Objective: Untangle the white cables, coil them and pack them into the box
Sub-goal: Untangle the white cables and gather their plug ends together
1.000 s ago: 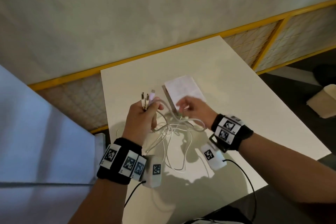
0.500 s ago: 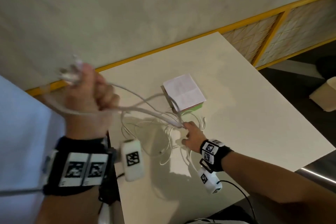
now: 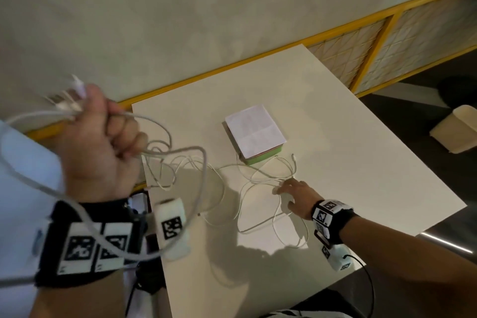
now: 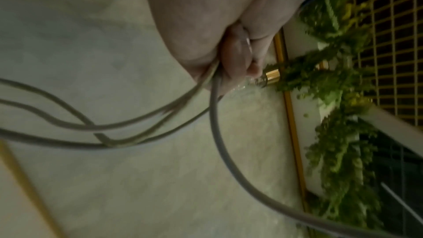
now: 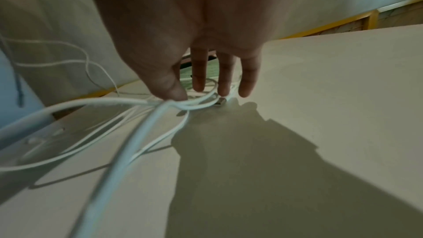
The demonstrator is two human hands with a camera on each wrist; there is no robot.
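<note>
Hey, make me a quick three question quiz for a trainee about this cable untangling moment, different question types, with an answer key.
1. True or false: the left hand grips a bunch of cable ends raised off the table.
2. Multiple choice: where is the right hand? A) on top of the box B) fingers spread, low over the loose cables on the table C) off the table, at its edge
3. Fill in: a sheet of white ____ lies on top of the box.

Key: 1 true; 2 B; 3 paper
</note>
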